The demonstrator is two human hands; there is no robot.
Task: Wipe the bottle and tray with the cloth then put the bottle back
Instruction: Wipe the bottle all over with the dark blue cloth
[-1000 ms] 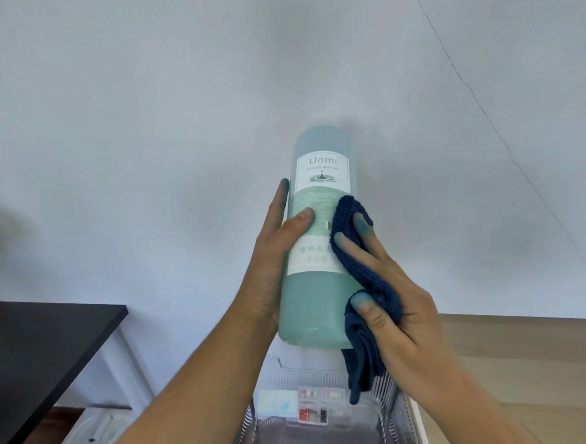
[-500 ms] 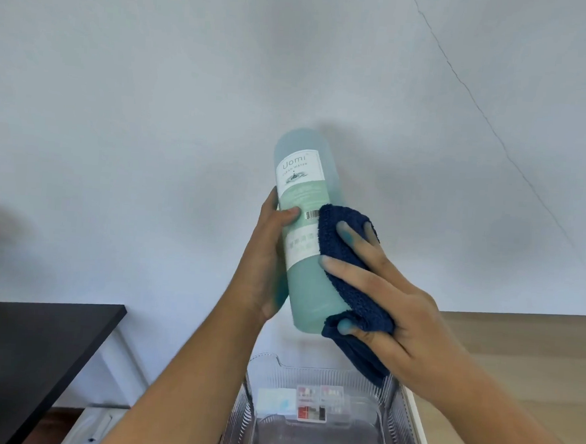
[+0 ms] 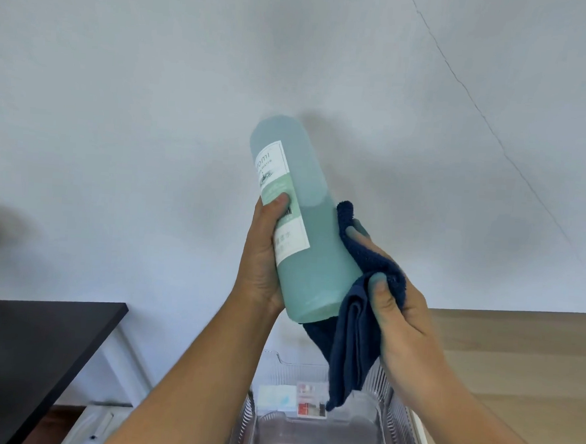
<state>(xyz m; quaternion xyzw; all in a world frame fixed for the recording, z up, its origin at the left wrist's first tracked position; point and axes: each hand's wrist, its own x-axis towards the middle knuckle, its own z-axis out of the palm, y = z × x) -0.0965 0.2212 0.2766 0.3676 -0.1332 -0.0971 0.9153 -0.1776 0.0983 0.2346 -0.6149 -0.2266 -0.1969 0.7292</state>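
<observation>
Both forearms reach up and forward side by side, the left hand (image 3: 265,254) wrapped around the bottle (image 3: 305,222) with its thumb pressed on the label, the right hand (image 3: 399,317) gripping the cloth (image 3: 353,335) against the bottle's right side, fingers curled and thumb on top.

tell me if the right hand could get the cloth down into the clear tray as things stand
Probably yes. The right hand grips the cloth beside the bottle, and the cloth's tail hangs just above the open tray; nothing seems to block the drop.
</observation>
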